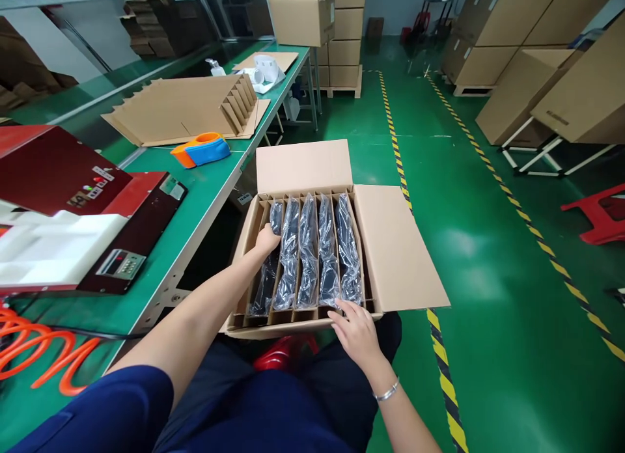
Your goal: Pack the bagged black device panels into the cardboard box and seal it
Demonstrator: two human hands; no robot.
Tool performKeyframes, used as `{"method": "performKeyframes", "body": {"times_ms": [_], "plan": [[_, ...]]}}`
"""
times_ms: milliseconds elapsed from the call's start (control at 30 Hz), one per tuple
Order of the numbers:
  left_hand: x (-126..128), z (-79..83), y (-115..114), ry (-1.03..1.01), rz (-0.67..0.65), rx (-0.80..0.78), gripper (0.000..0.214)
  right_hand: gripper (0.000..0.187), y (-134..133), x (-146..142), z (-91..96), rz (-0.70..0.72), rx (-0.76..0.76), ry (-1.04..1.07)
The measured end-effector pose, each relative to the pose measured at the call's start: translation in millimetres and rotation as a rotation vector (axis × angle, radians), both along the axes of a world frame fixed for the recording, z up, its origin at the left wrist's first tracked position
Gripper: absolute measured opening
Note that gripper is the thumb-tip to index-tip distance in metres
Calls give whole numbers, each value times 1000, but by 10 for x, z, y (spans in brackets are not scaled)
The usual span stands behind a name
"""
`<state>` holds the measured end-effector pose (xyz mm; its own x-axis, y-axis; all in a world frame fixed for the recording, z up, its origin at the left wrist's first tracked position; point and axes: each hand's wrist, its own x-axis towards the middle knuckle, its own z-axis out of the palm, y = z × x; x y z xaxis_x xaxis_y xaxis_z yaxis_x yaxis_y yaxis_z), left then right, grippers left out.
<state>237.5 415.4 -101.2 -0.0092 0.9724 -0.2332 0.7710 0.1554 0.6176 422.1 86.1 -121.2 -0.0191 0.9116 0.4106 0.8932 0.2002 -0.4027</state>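
Note:
An open cardboard box point(401, 245) stands before me with its flaps folded out. Cardboard dividers split it into narrow slots, where several dark items in clear plastic bags point(308, 251) stand in a row. My left hand point(268, 239) reaches into the left part of the box, its fingers closed at the far end of the leftmost dark bagged item point(265, 287); the fingertips are partly hidden. My right hand point(356, 329) is open at the near right edge of the box, its fingertips close to the near ends of the bagged items.
On the green bench point(195, 209) to the left are a red machine point(63, 173), a blue and orange tape dispenser point(208, 151) and a cardboard divider set point(180, 111). An orange coiled hose point(43, 349) lies nearer. Stacked cartons point(493, 23) stand back right.

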Motion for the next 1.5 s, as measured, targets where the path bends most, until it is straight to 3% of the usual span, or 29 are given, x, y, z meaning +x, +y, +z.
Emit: {"method": "performKeyframes", "body": {"times_ms": [300, 533, 1000, 1500], "plan": [[-467, 386, -158, -442, 21, 194, 49, 26, -1, 4, -25, 1, 9, 9], [-702, 533, -323, -675, 54, 244, 49, 26, 23, 24, -24, 11, 38, 15], [-687, 645, -435, -820, 71, 251, 46, 29, 28, 23, -26, 5, 33, 16], [-699, 527, -339, -761, 40, 206, 51, 27, 34, 37, 3, 14, 42, 7]]}}
